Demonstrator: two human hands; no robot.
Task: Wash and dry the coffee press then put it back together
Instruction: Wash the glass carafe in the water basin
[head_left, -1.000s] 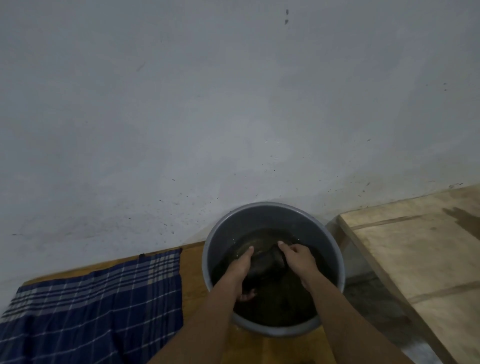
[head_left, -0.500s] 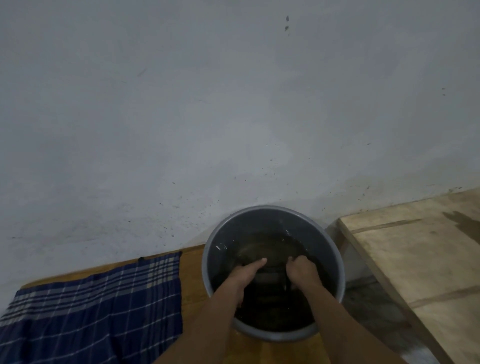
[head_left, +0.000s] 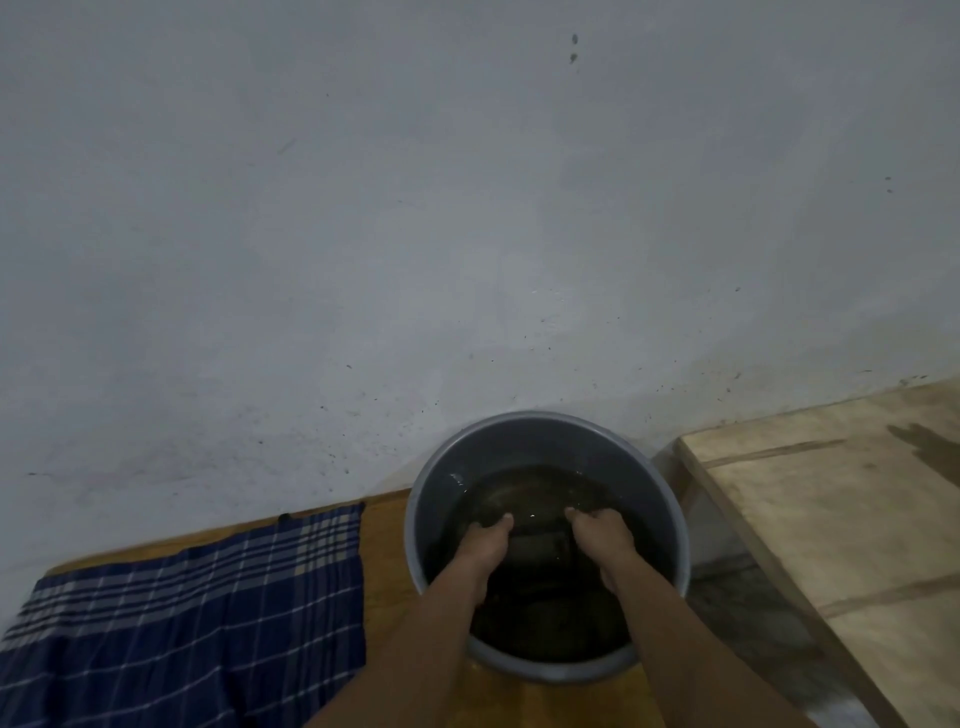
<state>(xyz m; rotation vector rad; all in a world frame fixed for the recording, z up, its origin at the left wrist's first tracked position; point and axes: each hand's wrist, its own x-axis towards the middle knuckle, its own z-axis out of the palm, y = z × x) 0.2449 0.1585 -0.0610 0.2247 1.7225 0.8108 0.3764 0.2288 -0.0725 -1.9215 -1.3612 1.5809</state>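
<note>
A grey round basin (head_left: 545, 431) stands against the wall, holding dark water. Both my hands are down in it. My left hand (head_left: 485, 540) and my right hand (head_left: 602, 535) each grip one side of a dark coffee press part (head_left: 537, 538) that lies under the water between them. The part is dim and submerged, so its shape is hard to make out. My fingertips on both sides curl over its far edge.
A blue plaid cloth (head_left: 182, 618) lies spread on the wooden surface (head_left: 384, 571) left of the basin. A pale wooden board (head_left: 831, 519) sits to the right, with a dark gap between it and the basin. A grey wall (head_left: 467, 234) rises directly behind.
Both hands have pushed the dark part deeper into the water and moved a little farther apart on it. A second ago the part was partly above the surface.
</note>
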